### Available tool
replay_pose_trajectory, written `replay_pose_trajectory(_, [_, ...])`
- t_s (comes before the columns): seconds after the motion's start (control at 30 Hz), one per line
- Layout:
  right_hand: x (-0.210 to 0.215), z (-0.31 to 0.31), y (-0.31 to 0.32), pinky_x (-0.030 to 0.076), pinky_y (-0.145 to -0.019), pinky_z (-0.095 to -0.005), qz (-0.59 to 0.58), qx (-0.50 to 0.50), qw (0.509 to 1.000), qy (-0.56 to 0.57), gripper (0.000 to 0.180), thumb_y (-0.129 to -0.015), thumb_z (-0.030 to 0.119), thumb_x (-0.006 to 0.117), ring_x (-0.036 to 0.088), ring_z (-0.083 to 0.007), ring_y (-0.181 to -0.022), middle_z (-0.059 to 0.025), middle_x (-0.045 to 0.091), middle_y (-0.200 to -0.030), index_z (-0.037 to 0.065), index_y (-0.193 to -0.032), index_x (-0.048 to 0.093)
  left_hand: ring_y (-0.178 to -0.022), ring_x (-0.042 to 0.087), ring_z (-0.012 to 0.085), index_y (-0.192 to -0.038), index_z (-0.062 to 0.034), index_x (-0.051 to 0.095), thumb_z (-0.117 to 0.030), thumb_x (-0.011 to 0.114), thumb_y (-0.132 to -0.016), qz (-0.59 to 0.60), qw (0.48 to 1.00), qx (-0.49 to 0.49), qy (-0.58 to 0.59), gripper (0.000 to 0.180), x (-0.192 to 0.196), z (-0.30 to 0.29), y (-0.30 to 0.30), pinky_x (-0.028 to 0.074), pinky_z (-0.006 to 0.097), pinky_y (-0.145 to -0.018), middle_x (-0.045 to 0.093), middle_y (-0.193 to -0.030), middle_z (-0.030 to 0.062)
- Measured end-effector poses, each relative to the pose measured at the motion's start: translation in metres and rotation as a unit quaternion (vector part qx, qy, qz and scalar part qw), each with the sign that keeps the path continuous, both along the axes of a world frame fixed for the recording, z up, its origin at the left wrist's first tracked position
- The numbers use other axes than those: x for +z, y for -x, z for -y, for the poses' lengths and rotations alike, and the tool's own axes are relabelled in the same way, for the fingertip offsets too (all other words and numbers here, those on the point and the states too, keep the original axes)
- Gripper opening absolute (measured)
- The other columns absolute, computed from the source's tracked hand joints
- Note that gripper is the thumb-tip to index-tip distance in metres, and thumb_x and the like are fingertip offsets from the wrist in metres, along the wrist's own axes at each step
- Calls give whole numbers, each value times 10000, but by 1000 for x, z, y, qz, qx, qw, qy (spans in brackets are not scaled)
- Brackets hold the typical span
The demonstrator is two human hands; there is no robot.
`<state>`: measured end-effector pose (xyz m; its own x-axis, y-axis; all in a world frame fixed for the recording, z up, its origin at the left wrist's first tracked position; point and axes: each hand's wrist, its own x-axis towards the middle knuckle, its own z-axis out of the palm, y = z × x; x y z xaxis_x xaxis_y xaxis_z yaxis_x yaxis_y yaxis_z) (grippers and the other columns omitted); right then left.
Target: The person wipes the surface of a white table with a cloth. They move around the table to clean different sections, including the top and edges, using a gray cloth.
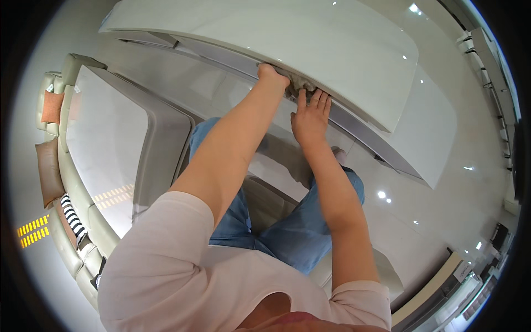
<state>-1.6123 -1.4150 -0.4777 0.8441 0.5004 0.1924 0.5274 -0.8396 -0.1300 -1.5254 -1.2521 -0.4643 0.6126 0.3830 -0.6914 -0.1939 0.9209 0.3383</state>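
Observation:
A glossy white table (310, 39) stands in front of my knees, with a narrow gap under its near edge. In that gap, close to the edge, sits a crumpled grey-beige bundle (301, 83); I cannot tell whether it is cloth or plastic. My left hand (268, 73) reaches in beside it on the left, its fingers hidden under the tabletop. To the right, the fingers of my right hand (311, 117) are stretched out and slightly apart. Their tips lie against the bundle and the table's edge.
I sit with bent knees in blue jeans (301, 243) close to the table. On the left a white-topped side table (108, 133) with grey sides stands before a pale sofa (71, 243) with cushions (50, 166). Shiny tiled floor (409, 221) extends to the right.

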Motion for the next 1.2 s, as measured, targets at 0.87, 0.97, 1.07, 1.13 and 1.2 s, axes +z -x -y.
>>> replay_pose_trajectory(0.87, [-2, -79, 2, 447, -822, -494, 33, -106, 979, -170, 310, -849, 120, 694, 544, -406, -934, -201, 570, -966, -3, -1130, 643, -1095, 603, 314, -1137, 25, 566, 86, 609, -838, -57, 980, -177, -73, 308, -38, -86, 59, 528, 426, -978, 599, -1193, 159])
replay_pose_trajectory(0.97, [2, -78, 0, 459, -798, -492, 32, -98, 978, -183, 278, -877, 143, 690, 547, -422, -911, -214, 570, -947, -34, -1084, 635, -1045, 633, 287, -1148, 5, 590, 51, 682, -826, -112, 969, -196, -105, 338, -14, -81, 59, 531, 386, -938, 643, -1142, 144])
replay_pose_trajectory(1.07, [9, -88, 3, 488, -777, -474, 1, -96, 974, -205, 238, -898, 147, 695, 579, -376, -897, -196, 569, -940, -26, -1054, 648, -1031, 647, 260, -1171, -2, 601, 13, 727, -820, -155, 957, -184, -161, 373, 11, -90, 64, 520, 354, -914, 668, -1139, 134])
replay_pose_trajectory(1.13, [10, -101, 7, 500, -737, -423, -66, -120, 950, -281, 298, -933, 190, 687, 604, -326, -863, -184, 576, -942, -35, -1124, 646, -1044, 646, 242, -1182, 0, 608, 1, 738, -815, -168, 951, -147, -213, 389, 16, -97, 64, 511, 346, -904, 675, -1157, 129])
replay_pose_trajectory(1.2, [10, -111, 7, 507, -705, -377, -108, -145, 925, -336, 337, -956, 214, 681, 620, -280, -833, -169, 581, -954, -38, -1176, 643, -1007, 651, 276, -1160, 33, 616, 19, 736, -792, -143, 946, -114, -268, 387, 19, -106, 61, 515, 377, -893, 679, -1109, 144])
